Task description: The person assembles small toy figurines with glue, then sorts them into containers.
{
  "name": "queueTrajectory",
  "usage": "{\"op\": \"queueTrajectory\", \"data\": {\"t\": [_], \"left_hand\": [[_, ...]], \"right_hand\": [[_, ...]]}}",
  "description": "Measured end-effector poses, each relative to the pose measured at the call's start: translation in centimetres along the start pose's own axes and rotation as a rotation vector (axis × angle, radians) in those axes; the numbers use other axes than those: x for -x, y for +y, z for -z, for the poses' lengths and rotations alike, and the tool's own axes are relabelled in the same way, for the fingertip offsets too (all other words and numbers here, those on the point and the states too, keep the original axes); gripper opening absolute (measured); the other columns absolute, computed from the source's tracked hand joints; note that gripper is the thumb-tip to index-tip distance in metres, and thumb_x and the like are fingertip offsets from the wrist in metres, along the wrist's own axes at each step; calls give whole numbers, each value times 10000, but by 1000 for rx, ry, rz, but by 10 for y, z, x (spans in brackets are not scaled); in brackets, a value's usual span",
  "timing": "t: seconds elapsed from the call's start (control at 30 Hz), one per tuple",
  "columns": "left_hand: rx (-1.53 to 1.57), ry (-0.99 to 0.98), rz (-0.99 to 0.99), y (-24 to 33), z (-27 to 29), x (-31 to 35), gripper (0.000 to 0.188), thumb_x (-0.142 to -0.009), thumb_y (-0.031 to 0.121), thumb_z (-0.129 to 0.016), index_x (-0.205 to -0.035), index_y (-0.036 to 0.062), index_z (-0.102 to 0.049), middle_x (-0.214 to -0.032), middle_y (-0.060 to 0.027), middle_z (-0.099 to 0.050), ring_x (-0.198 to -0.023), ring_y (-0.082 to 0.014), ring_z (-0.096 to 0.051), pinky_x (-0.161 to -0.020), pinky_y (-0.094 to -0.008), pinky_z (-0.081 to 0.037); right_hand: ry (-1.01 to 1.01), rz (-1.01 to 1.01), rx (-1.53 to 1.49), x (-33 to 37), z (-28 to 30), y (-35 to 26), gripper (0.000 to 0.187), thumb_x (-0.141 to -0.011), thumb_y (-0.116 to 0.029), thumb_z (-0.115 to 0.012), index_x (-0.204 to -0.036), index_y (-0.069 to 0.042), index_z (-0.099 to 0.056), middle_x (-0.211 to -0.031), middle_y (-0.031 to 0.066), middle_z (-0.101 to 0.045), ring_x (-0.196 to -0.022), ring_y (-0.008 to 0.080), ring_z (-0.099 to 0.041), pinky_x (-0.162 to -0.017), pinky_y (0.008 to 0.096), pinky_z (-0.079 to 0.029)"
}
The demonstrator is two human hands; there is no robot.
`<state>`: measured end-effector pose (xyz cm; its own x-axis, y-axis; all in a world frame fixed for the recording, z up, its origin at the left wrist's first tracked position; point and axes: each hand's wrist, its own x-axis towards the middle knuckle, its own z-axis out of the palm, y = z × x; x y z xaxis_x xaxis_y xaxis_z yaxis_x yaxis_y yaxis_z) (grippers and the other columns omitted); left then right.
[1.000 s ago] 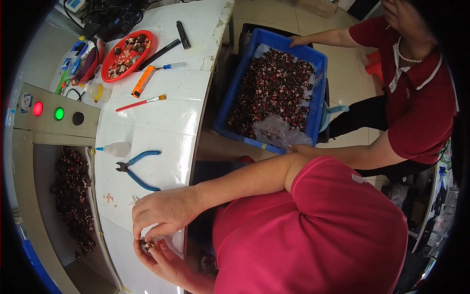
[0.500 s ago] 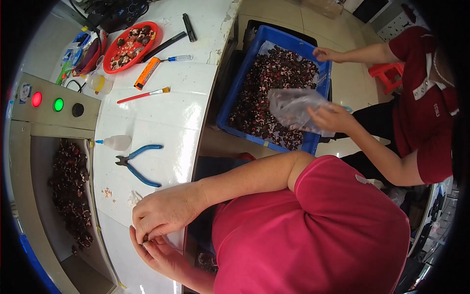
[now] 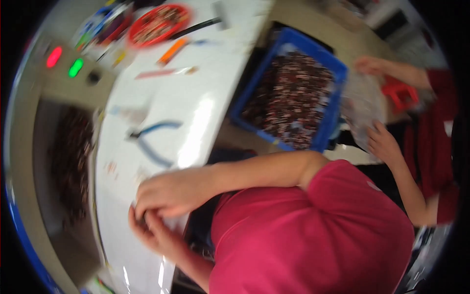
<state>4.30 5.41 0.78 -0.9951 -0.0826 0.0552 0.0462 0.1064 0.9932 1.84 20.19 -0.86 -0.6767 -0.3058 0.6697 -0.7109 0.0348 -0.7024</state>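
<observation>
My right hand (image 3: 174, 193) comes in over the white table with its fingers curled down in a pinch. Just below it in the picture, my left hand (image 3: 159, 236) is turned up, thumb and fingers closed. A small dark part (image 3: 142, 218) shows between the fingertips of both hands; blur and the fingers hide its shape. Close by on the table lie diagonal cutters (image 3: 152, 153) with blue handles, jaws apart. A whitish squeeze bottle (image 3: 134, 115) lies beyond them.
Farther up the table are a brush (image 3: 159, 73), an orange tube (image 3: 173, 52) and a red bowl (image 3: 134, 40) of pieces. A machine compartment holds dark parts (image 3: 71, 161). A blue bin (image 3: 235, 109) of similar parts stands beside a co-worker holding a clear bag (image 3: 359, 103).
The view has shifted and blurred. My hands stay together around the small part. The co-worker has drawn the clear bag away from over the bin, and both their hands are now at it.
</observation>
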Motion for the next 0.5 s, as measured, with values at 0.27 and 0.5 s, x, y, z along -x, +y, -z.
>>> {"op": "queueTrajectory", "data": {"t": [0.27, 0.5], "left_hand": [[137, -155, 51, -7, -4, -13, 463, -857, 21, -618, -1285, -4, -445, -1040, -79, -561, -925, -126, -566, -798, -250, -483], [32, -231, -33, -23, 11, -21, 475, -815, 98, -692, -1230, -14, -489, -1003, -90, -580, -880, -127, -582, -762, -258, -487]], "right_hand": [[-49, -271, 50, -6, 12, 0, 333, -729, -28, -650, -1036, -43, -521, -1005, 100, -541, -958, 264, -546, -802, 334, -471], [0, -249, 141, -5, -5, 10, 375, -693, 11, -668, -1030, -56, -516, -1005, 100, -525, -946, 274, -543, -799, 341, -483]]}}
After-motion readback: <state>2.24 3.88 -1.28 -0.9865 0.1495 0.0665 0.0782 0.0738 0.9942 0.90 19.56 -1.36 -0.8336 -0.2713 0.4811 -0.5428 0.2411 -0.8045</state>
